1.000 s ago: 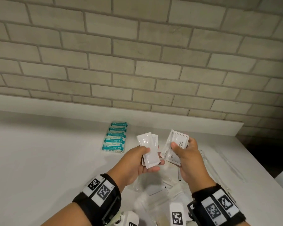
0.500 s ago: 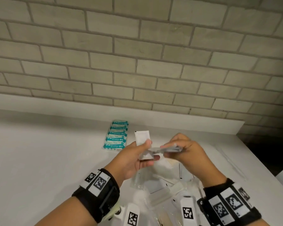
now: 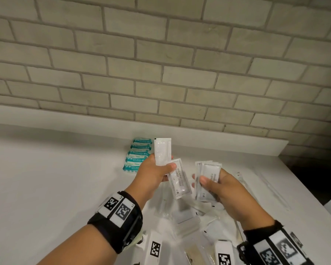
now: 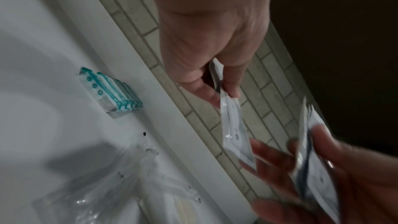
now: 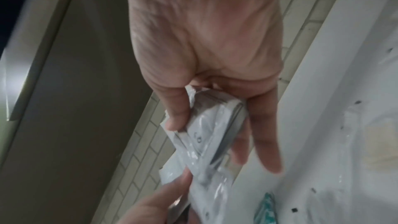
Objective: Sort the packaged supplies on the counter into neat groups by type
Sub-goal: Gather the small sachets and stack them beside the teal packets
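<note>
Sachets (image 3: 208, 175) pinched in both hands (image 3: 155, 173) — teal packets (image 3: 139, 155) behind.

head view high, facing down at counter (image 3: 46, 188); wrist views close — all share sachets (image 3: 208, 180).

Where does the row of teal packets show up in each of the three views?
Head: teal packets left of centre on the counter, behind the left hand.
Left wrist: mid-left, near the ledge.
Right wrist: a sliver at the bottom edge.
Shared landmark: the brick wall.
</note>
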Demonstrator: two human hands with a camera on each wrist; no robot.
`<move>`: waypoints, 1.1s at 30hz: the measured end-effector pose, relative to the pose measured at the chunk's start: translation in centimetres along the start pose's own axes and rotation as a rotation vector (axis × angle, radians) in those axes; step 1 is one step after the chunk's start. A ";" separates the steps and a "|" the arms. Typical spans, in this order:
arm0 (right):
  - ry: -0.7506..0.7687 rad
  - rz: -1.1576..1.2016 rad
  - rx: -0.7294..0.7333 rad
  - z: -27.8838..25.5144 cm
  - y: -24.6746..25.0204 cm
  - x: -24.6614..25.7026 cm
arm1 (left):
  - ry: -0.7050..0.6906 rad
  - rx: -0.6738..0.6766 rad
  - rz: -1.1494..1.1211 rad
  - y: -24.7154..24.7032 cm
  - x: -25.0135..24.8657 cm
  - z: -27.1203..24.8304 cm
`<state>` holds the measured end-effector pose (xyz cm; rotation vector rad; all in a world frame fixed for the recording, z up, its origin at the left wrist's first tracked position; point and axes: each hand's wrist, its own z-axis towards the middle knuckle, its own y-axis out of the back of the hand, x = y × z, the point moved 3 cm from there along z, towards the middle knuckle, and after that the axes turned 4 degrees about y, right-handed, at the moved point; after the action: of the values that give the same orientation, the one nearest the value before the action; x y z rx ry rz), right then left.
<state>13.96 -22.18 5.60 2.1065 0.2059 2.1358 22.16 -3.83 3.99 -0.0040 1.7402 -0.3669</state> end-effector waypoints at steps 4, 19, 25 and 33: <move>-0.015 -0.038 0.043 1.4 -3.2 0.2 | -0.029 0.017 0.060 -1.9 0.0 -0.3; -0.121 0.400 -0.199 2.0 0.8 -2.4 | 0.186 0.099 0.247 0.9 1.4 -0.4; -0.120 0.482 -0.157 1.6 0.3 -2.8 | 0.165 0.199 0.233 0.2 2.1 -0.6; -0.095 0.513 -0.171 1.8 0.7 -1.4 | 0.087 0.112 0.177 0.1 1.8 -1.1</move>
<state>15.78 -23.09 4.40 2.3339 -0.5660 2.1849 20.74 -3.85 2.43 0.2483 1.7881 -0.3379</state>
